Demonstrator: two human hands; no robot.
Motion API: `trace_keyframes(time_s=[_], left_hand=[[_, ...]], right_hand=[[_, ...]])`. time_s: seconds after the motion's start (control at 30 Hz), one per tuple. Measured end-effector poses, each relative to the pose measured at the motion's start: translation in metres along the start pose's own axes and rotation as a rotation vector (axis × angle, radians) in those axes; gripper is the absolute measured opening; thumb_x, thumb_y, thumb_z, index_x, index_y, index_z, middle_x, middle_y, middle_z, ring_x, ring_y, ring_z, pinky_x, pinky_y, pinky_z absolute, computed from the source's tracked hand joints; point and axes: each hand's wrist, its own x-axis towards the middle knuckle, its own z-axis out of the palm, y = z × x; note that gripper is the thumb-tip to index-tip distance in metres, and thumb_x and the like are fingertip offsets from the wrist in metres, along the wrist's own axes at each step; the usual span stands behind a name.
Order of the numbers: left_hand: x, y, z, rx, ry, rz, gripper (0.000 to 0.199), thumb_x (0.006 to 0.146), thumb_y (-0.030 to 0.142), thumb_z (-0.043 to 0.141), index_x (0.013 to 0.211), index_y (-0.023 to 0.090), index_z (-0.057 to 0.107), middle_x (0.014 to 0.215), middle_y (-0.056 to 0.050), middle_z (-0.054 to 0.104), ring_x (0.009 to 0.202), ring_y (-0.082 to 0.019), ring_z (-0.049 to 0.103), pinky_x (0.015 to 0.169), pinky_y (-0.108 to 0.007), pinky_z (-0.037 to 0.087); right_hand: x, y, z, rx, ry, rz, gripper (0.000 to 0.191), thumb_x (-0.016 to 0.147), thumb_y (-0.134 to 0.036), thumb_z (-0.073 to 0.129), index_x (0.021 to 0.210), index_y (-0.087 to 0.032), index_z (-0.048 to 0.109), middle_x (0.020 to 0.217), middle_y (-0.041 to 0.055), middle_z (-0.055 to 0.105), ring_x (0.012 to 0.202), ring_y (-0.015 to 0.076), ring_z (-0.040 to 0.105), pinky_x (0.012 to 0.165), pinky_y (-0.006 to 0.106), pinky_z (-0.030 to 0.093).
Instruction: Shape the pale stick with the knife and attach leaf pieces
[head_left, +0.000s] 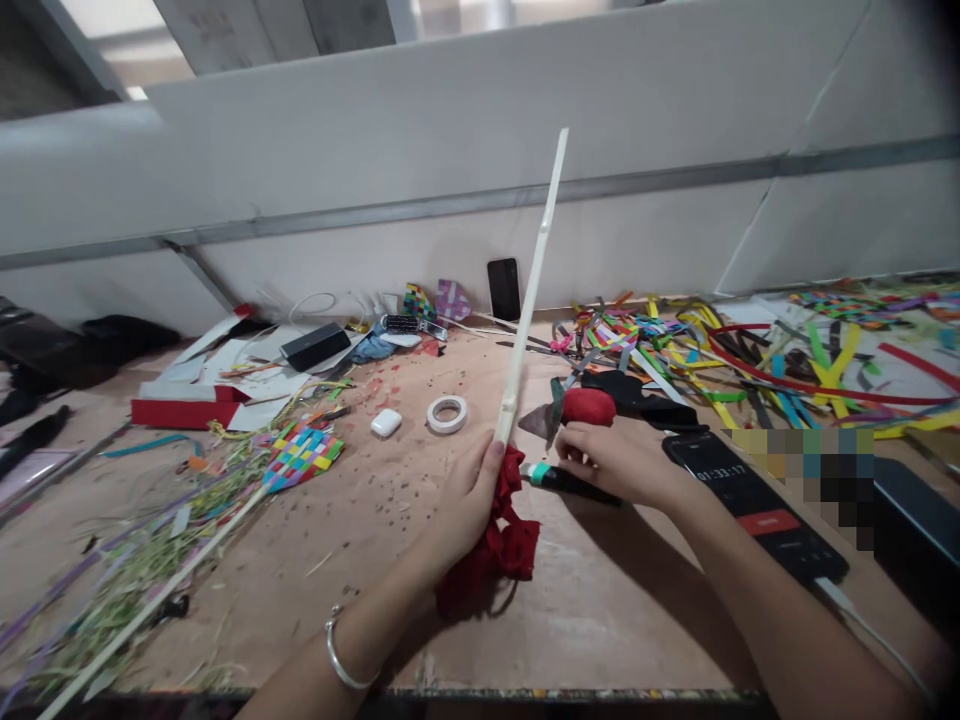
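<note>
My left hand (469, 495) is closed round the lower part of a pale bamboo strip (531, 290), which slants up and away from me. Dark red cloth (514, 545) bunches under and beside that hand. My right hand (611, 460) has its fingers curled over a black-handled knife (574, 483) with a green band, low over the table. Just beyond those fingers lies a tool with a red grip (589, 406) and a grey pointed blade; my hand partly covers its near side.
A phone (757, 500) showing a timer lies right, with a cable. Coloured strips (675, 350) heap at the back right. A tape roll (446, 414) and white case (385, 424) sit centre. Leftward are a woven colourful piece (304, 455) on a stick and shredded strands (142, 600).
</note>
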Motion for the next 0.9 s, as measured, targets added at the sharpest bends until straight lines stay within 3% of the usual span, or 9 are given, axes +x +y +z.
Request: trace_keyframes(time_s=[0.1, 0.2, 0.3, 0.43, 0.57, 0.67, 0.9], left_hand=[[0.000, -0.002, -0.001, -0.038, 0.021, 0.005, 0.039, 0.085, 0.048, 0.033, 0.074, 0.015, 0.051, 0.069, 0.001, 0.051, 0.066, -0.008, 0.047, 0.064, -0.018, 0.039], [0.001, -0.003, -0.001, -0.070, 0.049, 0.026, 0.038, 0.085, 0.048, 0.034, 0.074, 0.016, 0.051, 0.069, 0.002, 0.051, 0.065, -0.007, 0.046, 0.063, -0.017, 0.039], [0.002, -0.004, -0.001, -0.107, 0.061, 0.036, 0.037, 0.085, 0.047, 0.034, 0.070, 0.016, 0.047, 0.065, 0.003, 0.046, 0.060, -0.006, 0.042, 0.060, -0.017, 0.037], [0.003, -0.006, -0.002, -0.137, 0.090, 0.035, 0.037, 0.085, 0.047, 0.034, 0.069, 0.016, 0.045, 0.063, 0.003, 0.043, 0.059, -0.006, 0.040, 0.057, -0.017, 0.036], [0.002, -0.006, -0.001, -0.148, 0.090, 0.022, 0.036, 0.085, 0.046, 0.034, 0.073, 0.016, 0.049, 0.064, 0.003, 0.045, 0.061, -0.007, 0.042, 0.058, -0.017, 0.036], [0.002, -0.003, -0.001, -0.140, 0.090, 0.042, 0.034, 0.085, 0.044, 0.035, 0.075, 0.015, 0.051, 0.068, 0.002, 0.049, 0.066, -0.007, 0.046, 0.062, -0.016, 0.038], [0.000, -0.002, -0.001, -0.105, 0.026, 0.044, 0.036, 0.086, 0.044, 0.035, 0.071, 0.015, 0.050, 0.063, 0.002, 0.051, 0.056, -0.006, 0.043, 0.056, -0.016, 0.037]], right_hand=[[-0.001, -0.004, 0.000, -0.043, -0.011, 0.009, 0.022, 0.075, -0.035, 0.054, 0.091, -0.019, 0.056, 0.092, 0.0050, 0.058, 0.070, 0.0116, 0.051, 0.059, 0.019, 0.036], [-0.003, -0.008, 0.001, -0.158, -0.027, 0.047, 0.033, 0.065, -0.036, 0.066, 0.090, -0.018, 0.058, 0.089, 0.0067, 0.059, 0.070, 0.0142, 0.052, 0.060, 0.021, 0.037], [-0.004, -0.007, -0.003, -0.141, -0.002, 0.046, 0.025, 0.073, -0.034, 0.058, 0.092, -0.019, 0.058, 0.089, 0.0070, 0.060, 0.076, 0.0158, 0.054, 0.066, 0.023, 0.039], [-0.002, 0.002, -0.011, 0.037, 0.259, 0.011, 0.033, 0.082, -0.040, 0.045, 0.108, -0.019, 0.049, 0.102, 0.0082, 0.055, 0.089, 0.0174, 0.054, 0.076, 0.028, 0.042], [0.000, 0.000, -0.011, 0.159, 0.531, -0.150, 0.035, 0.083, -0.035, 0.045, 0.115, -0.021, 0.039, 0.105, 0.0079, 0.050, 0.092, 0.0152, 0.052, 0.081, 0.029, 0.044], [0.001, -0.009, -0.008, 0.051, 0.546, -0.226, 0.031, 0.083, -0.031, 0.046, 0.112, -0.023, 0.042, 0.107, 0.0079, 0.048, 0.097, 0.0159, 0.051, 0.085, 0.030, 0.044], [0.001, -0.012, -0.004, -0.068, 0.567, -0.192, 0.032, 0.084, -0.030, 0.046, 0.115, -0.023, 0.042, 0.110, 0.0081, 0.047, 0.102, 0.0164, 0.051, 0.089, 0.032, 0.044]])
